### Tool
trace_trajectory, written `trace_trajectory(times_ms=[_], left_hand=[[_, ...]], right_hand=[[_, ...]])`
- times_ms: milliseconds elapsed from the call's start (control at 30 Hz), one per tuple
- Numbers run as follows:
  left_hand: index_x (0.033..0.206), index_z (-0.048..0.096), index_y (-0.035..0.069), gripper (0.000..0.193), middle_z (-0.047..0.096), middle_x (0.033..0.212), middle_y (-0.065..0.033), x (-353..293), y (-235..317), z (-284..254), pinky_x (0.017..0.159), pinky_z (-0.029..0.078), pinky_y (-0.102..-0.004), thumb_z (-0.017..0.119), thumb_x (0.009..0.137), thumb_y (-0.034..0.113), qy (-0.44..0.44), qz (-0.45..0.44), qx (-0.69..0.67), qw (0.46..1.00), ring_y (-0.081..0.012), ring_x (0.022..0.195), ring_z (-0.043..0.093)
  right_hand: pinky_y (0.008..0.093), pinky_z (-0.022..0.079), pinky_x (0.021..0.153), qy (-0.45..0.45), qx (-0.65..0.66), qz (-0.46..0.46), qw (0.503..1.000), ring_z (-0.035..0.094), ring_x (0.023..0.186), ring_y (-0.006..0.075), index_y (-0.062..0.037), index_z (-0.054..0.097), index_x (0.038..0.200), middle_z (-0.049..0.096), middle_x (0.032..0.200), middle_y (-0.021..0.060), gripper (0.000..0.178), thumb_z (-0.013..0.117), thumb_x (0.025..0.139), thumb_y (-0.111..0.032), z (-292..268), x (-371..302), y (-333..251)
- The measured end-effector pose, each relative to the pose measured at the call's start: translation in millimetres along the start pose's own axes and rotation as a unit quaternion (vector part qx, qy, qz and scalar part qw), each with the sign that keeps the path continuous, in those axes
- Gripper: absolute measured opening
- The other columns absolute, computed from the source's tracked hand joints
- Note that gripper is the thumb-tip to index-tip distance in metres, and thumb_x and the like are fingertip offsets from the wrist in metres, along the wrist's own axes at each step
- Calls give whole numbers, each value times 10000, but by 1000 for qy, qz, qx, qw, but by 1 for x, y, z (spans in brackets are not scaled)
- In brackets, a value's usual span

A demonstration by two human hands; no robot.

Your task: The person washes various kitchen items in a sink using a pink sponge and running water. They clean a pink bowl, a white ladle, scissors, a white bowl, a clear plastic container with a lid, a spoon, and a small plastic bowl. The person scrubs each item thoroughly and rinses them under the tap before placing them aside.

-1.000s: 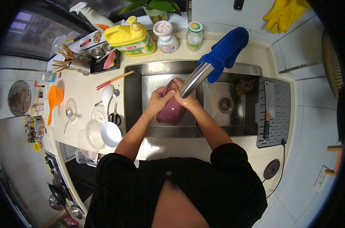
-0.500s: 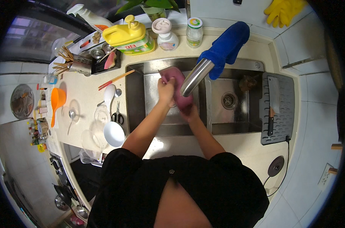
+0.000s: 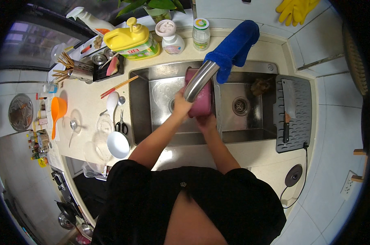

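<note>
Over the left basin of the steel sink (image 3: 156,118), I hold a dusty-pink, box-shaped container (image 3: 202,102) tilted below the faucet (image 3: 201,79). My left hand (image 3: 182,104) grips its left side, with some fingers hidden behind the faucet's end. From below, my right hand (image 3: 207,121) holds the container's near end; its fingers are mostly out of sight underneath. The faucet crosses in front of the container and covers its middle. A blue cloth (image 3: 236,49) is wrapped round the upper part of the faucet.
The right basin has a drain (image 3: 241,106) and a brown lump (image 3: 259,87). A cleaver (image 3: 289,102) and a knife (image 3: 286,130) lie on the grey mat (image 3: 301,122). Chopsticks (image 3: 119,87), scissors (image 3: 121,125) and a white bowl (image 3: 118,144) lie left; a yellow jug (image 3: 130,41) stands behind.
The container has turned from a slanted, side-on position to a more upright one with its broad face showing. My left hand has moved slightly down and toward the faucet's end.
</note>
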State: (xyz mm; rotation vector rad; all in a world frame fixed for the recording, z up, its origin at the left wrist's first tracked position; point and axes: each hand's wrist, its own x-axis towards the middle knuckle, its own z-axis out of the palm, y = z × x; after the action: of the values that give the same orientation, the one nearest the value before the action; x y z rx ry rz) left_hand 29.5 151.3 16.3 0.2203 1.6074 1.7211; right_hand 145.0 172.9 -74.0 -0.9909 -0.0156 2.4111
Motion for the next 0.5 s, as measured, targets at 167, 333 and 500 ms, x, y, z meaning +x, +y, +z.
trace_trajectory(times_ms=[167,333,500], left_hand=[[1031,548,1,279,608,922,-56,-44,36,-35,706,468,-258,563,869,227,57,-104,-84,989,-115,783,570],[1013,560,6,263,608,890,-29,-51,2,-43,715,451,-267,587,856,216,11,-17,51,998,-113,765,552],[908,550,43,314,609,730,-137,-66,7,-49,579,464,-330,697,725,253,-12,73,464,882,-253,636,597]], right_hand=[[378,425,862,88,-234,-15,968,540,976,230,-12,487,1150,555,1071,111,428,354,912,-341,11,16,-7],[320,422,798,-1,-475,-254,843,537,878,173,5,567,1027,584,940,84,457,365,914,-388,-16,91,-1],[294,350,928,-42,-414,-102,904,484,1088,208,-1,474,1209,506,1209,115,507,495,862,-370,96,23,-10]])
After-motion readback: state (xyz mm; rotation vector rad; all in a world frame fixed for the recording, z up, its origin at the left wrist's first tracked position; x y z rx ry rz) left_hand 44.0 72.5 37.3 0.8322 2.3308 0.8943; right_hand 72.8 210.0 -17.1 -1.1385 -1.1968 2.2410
